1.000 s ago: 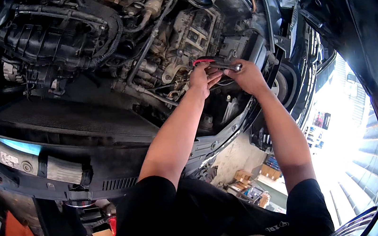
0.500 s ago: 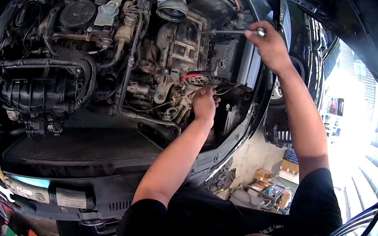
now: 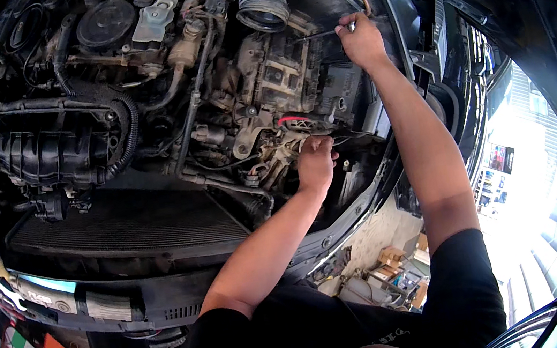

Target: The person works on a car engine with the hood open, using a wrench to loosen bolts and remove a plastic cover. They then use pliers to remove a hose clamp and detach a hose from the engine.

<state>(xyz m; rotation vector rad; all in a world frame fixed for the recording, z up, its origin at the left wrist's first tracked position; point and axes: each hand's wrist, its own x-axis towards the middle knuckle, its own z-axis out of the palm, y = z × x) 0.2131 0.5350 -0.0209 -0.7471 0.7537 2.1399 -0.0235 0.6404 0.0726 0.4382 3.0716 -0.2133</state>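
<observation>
My right hand (image 3: 361,40) is closed around the shiny end of a long, thin metal-shafted tool (image 3: 318,35). The tool's shaft runs left over the battery-tray area (image 3: 301,76), which is dusty and ribbed; its far tip is hard to make out there. Lower down, my left hand (image 3: 317,162) has its fingers curled beside a dirty metal bracket (image 3: 283,154) and a thin dark cable (image 3: 348,140). Whatever those fingers grip is hidden. Just above them lies a part with a red edge (image 3: 294,119).
Left of my hands is the engine, with a ribbed black intake manifold (image 3: 49,144) and a round black cover (image 3: 105,24). An open corrugated air hose (image 3: 263,10) sits at the top. The radiator (image 3: 123,219) and front crossmember (image 3: 166,280) lie nearer my body.
My right hand and the tool have moved up and to the left, farther over the engine bay. The left hand stays by the bracket. The whole view has shifted slightly.
</observation>
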